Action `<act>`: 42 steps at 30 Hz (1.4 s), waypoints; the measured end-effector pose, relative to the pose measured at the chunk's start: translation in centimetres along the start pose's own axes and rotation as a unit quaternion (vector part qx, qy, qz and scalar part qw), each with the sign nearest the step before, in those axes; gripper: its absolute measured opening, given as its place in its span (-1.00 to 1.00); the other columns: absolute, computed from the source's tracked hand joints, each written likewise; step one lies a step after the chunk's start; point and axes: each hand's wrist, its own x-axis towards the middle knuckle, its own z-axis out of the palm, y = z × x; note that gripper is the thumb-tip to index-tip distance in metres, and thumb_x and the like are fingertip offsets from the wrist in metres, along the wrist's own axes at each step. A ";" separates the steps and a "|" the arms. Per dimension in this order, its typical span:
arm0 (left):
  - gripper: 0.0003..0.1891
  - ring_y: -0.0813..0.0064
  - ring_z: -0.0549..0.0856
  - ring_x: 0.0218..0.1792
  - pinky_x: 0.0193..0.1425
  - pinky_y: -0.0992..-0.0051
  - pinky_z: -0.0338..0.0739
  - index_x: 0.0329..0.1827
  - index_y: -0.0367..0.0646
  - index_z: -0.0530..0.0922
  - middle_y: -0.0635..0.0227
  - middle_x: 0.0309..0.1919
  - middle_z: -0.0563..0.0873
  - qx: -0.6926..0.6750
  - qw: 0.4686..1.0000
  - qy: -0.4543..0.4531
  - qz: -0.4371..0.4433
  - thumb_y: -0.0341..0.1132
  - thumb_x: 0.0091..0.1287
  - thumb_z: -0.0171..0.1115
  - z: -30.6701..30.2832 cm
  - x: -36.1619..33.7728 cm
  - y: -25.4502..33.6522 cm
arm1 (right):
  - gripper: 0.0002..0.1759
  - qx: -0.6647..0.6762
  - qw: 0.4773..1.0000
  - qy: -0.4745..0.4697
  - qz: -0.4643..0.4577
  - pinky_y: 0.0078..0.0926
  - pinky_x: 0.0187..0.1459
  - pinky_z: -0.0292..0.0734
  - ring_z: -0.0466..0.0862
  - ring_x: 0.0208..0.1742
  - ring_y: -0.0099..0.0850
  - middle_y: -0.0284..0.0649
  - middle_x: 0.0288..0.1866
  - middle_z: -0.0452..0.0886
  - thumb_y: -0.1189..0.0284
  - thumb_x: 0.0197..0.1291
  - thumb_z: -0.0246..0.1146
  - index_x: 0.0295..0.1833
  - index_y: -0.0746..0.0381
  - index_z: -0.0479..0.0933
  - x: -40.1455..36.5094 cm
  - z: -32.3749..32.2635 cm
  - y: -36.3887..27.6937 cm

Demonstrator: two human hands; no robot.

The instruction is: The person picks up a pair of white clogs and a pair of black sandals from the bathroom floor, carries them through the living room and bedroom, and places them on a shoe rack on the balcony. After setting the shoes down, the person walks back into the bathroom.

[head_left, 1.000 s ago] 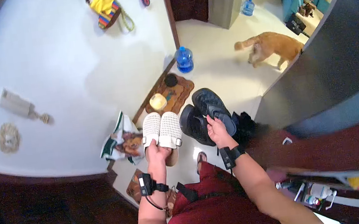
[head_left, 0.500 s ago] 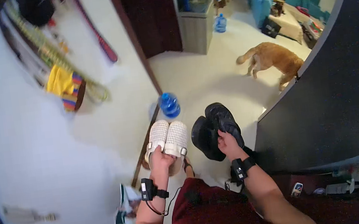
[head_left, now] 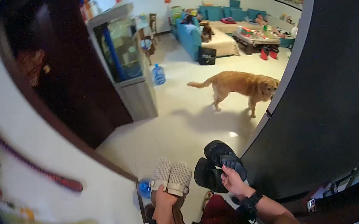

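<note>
My left hand is closed around a pair of cream clogs with perforated tops and buckled straps. Their toes point forward, away from me. A pair of black slippers hangs from my right hand, its fingers pinched on the strap of one of them. Both pairs are in the air, side by side, well above the floor. Dark bands with small boxes are strapped round both wrists.
A golden-brown dog stands ahead on the pale floor. To the right rises a dark panel; to the left are a wall and door frame. Blue water bottles and a fish tank cabinet stand beyond.
The view has lifted and turned right, bringing more of the living room into sight. Both hands still hold the same footwear. The dog's head has come into view.
</note>
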 end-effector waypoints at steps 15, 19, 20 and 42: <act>-0.46 0.08 0.22 0.28 0.32 -0.01 0.03 0.31 -0.19 0.10 0.10 0.28 0.22 0.082 0.983 -0.062 -0.154 -0.08 0.33 -0.40 19.0 25.5 7.0 | -0.73 0.174 0.972 0.132 -0.083 -0.54 -0.44 0.39 0.45 -0.50 -0.40 -0.23 -0.47 0.43 0.20 0.25 0.02 -0.15 0.20 0.35 21.3 4.8 -19.0; -0.45 0.07 0.18 0.31 0.33 -0.04 -0.01 0.32 -0.16 0.09 0.09 0.30 0.20 0.057 0.981 -0.055 -0.180 -0.08 0.33 -0.42 26.7 31.6 8.3 | -0.75 0.180 0.971 0.099 -0.123 -0.54 -0.44 0.40 0.45 -0.49 -0.40 -0.24 -0.43 0.45 0.25 0.26 0.01 -0.13 0.20 0.36 27.5 4.2 -24.0; -0.45 0.05 0.16 0.31 0.34 -0.04 -0.03 0.33 -0.16 0.08 0.09 0.30 0.18 0.048 0.980 -0.051 -0.188 -0.07 0.34 -0.43 27.9 33.6 8.7 | -0.78 0.186 0.969 0.101 -0.130 -0.54 -0.45 0.41 0.44 -0.49 -0.41 -0.26 -0.39 0.46 0.28 0.26 0.01 -0.13 0.20 0.37 28.4 4.1 -25.3; -0.48 0.06 0.18 0.31 0.35 -0.03 -0.05 0.31 -0.18 0.12 0.09 0.29 0.20 0.172 0.915 -0.079 -0.356 -0.15 0.30 -0.36 57.6 82.6 3.9 | -0.62 0.388 0.788 0.289 -0.381 -0.23 0.01 0.44 0.50 -0.14 -0.24 -0.16 -0.06 0.45 0.23 0.21 -0.03 0.05 0.22 0.32 52.9 1.7 -51.8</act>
